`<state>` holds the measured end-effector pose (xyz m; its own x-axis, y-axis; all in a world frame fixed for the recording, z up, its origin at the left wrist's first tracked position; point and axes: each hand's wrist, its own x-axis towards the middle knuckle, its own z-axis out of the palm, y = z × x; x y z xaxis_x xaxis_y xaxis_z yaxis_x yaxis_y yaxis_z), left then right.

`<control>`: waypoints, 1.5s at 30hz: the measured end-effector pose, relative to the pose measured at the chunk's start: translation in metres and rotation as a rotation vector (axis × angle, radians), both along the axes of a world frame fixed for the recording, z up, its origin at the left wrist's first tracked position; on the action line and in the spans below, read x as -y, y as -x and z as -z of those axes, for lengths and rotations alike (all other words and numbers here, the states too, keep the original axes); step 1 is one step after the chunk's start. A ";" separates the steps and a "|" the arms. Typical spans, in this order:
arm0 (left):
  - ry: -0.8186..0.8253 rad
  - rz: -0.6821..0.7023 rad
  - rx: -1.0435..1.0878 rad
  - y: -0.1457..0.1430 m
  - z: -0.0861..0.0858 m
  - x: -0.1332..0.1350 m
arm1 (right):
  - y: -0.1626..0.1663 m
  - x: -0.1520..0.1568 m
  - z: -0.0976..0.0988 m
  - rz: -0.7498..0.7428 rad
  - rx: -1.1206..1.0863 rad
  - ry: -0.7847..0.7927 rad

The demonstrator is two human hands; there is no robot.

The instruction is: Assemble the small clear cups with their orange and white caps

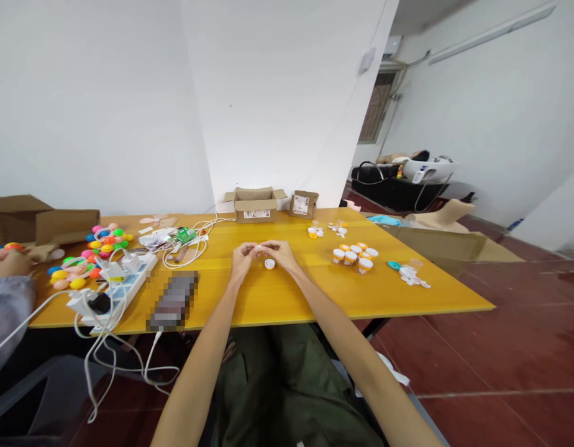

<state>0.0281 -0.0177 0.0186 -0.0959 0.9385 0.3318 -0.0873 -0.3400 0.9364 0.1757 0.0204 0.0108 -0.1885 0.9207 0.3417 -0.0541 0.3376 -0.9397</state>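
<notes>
Over the middle of the yellow table point(222, 304), my left hand point(243, 257) and my right hand point(280, 254) meet at the fingertips. Both are closed in a pinch on one small whitish-pink piece point(258, 249), too small to name. Just below them on the table sits a small round white cap or cup point(269, 264). To the right stands a cluster of small jars point(350, 254) with white and orange parts. Loose white plastic parts point(412, 277) lie farther right, beside a teal ring point(394, 265).
An open cardboard box point(254, 214) and a smaller box point(304, 205) stand at the back. Left are a phone point(174, 301), a power strip point(138, 276) with trailing cables, and colourful plastic balls point(105, 242). Another person's hand point(10, 264) is at the far left.
</notes>
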 end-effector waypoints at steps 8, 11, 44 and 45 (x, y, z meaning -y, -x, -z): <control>0.001 0.004 0.011 -0.001 -0.001 0.001 | 0.000 0.000 -0.001 0.006 -0.007 -0.034; 0.010 0.009 0.019 -0.001 -0.001 0.001 | 0.000 0.002 -0.003 0.005 -0.014 -0.038; 0.023 0.011 0.012 0.000 0.000 -0.002 | 0.000 0.003 -0.002 -0.001 0.025 -0.094; 0.027 0.011 0.013 0.000 0.000 -0.002 | 0.000 0.003 -0.002 0.004 0.021 -0.091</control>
<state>0.0277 -0.0160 0.0191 -0.0897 0.9480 0.3053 -0.1031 -0.3137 0.9439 0.1756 0.0175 0.0127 -0.1933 0.8865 0.4203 -0.0330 0.4223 -0.9059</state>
